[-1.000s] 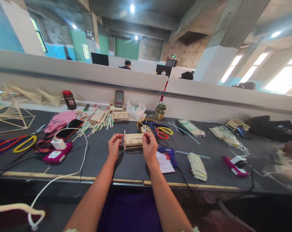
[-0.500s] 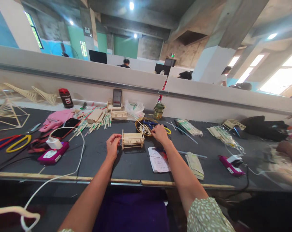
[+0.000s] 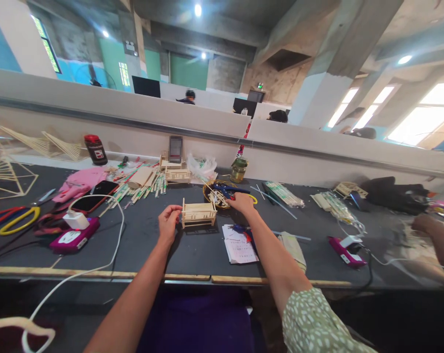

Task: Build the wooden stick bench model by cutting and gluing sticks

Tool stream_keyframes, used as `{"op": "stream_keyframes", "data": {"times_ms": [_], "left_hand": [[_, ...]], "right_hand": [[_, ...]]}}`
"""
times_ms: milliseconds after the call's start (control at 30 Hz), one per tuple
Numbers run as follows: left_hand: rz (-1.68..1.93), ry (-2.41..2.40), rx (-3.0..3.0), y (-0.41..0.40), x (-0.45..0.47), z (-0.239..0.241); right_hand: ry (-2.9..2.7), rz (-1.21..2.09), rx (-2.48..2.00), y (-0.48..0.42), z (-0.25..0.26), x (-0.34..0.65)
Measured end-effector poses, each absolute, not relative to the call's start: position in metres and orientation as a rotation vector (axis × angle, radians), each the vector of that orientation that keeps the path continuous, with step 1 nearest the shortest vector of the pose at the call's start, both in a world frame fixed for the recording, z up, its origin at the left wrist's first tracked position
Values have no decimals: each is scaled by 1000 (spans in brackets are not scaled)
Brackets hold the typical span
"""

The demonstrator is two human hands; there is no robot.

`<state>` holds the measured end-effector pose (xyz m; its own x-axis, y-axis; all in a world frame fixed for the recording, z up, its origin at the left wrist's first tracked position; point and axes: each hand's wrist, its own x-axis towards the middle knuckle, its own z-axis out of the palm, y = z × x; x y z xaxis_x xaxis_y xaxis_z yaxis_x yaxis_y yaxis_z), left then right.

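A small wooden stick model [image 3: 199, 214], shaped like a little bed frame, stands on the dark table [image 3: 192, 250]. My left hand [image 3: 169, 223] pinches its left end. My right hand [image 3: 241, 202] reaches past it to a shallow woven basket [image 3: 211, 194] full of short sticks; its fingers are curled over the basket's right edge, and what they hold is hidden. Blue-handled scissors [image 3: 225, 188] lie across the basket.
A paper sheet [image 3: 240, 249] lies right of the model. On the left are a pink power bank [image 3: 73, 238], a white cable [image 3: 111, 255], a phone [image 3: 95, 195], scissors [image 3: 16, 219] and stick frames [image 3: 5, 169]. Another person's hand [image 3: 426, 224] is far right.
My right hand left the model's right end and reached forward to the basket. My left hand kept hold of the model. The view drifted slightly.
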<state>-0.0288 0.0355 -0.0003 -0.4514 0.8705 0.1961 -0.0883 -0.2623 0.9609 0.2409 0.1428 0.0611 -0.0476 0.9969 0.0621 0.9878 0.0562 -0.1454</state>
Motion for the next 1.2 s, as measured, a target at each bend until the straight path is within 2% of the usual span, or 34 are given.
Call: {"op": "stream_keyframes", "data": {"times_ms": [200, 600, 800, 1200], "left_hand": [[1789, 1303, 1007, 34, -28, 3], [1783, 1290, 1001, 36, -28, -2], [1761, 1310, 1019, 34, -29, -2], [1760, 1292, 999, 37, -28, -4]], "right_hand": [[-2093, 125, -2134, 154, 51, 235], [-2194, 84, -1988, 196, 62, 254], [-2225, 98, -1963, 217, 49, 237], [-2304, -50, -1790, 188, 46, 232]]}}
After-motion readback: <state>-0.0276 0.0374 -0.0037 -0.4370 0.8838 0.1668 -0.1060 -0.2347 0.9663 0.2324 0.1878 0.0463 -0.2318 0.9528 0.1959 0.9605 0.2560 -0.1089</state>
